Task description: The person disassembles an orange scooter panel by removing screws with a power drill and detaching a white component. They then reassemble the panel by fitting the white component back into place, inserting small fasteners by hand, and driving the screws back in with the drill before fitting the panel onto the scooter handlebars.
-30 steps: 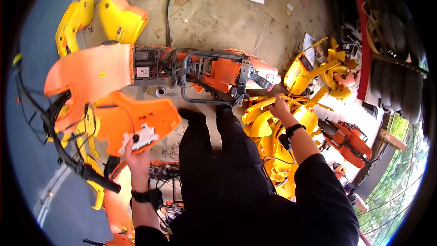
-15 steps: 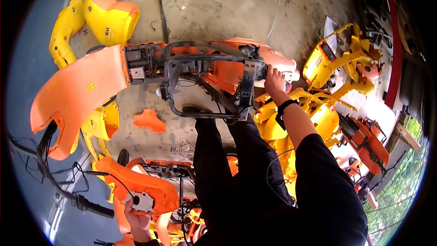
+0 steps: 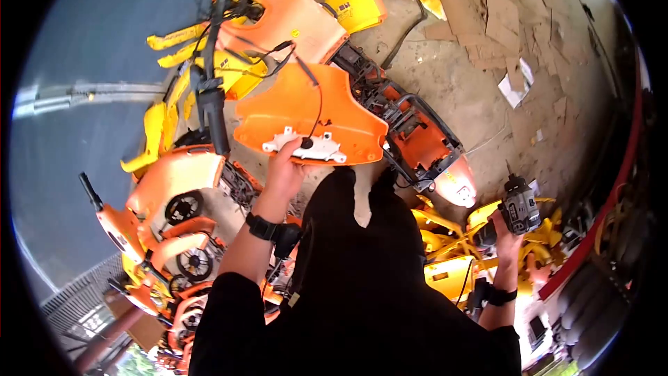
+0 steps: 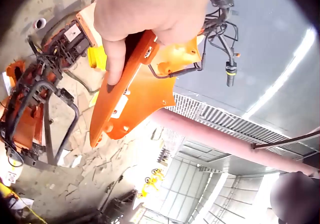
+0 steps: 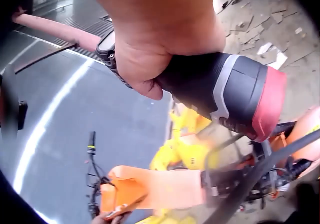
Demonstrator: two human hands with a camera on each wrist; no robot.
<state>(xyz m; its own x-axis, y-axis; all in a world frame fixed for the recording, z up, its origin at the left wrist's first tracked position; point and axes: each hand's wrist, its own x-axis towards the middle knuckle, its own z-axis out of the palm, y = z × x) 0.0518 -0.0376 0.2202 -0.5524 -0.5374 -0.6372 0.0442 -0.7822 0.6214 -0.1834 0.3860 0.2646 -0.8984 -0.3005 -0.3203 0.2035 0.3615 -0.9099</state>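
Observation:
My left hand (image 3: 284, 175) grips the edge of an orange plastic body panel (image 3: 299, 101), thumb beside a white bracket (image 3: 327, 148) with a black round piece and a thin cable. The left wrist view shows the panel (image 4: 142, 104) almost edge-on, my fingers over its rim. Out to the right, my right hand (image 3: 506, 238) holds a cordless drill (image 3: 520, 207) by its handle, bit pointing away from me. In the right wrist view the drill (image 5: 242, 91) shows its black and red end. A stripped orange scooter (image 3: 424, 129) lies beyond my feet.
Black handlebars (image 3: 212, 97) with loose cables stand left of the panel. Yellow body parts (image 3: 445, 275) are piled at the right, more yellow shells (image 3: 355, 0) lie at the back. Several orange scooters (image 3: 174, 188) stand at lower left. Cardboard scraps (image 3: 501, 17) litter the floor.
My right hand has moved from the scooter's rear end out to the right and now holds the drill. The orange panel has come up in front of me, still in my left hand. The head view has turned.

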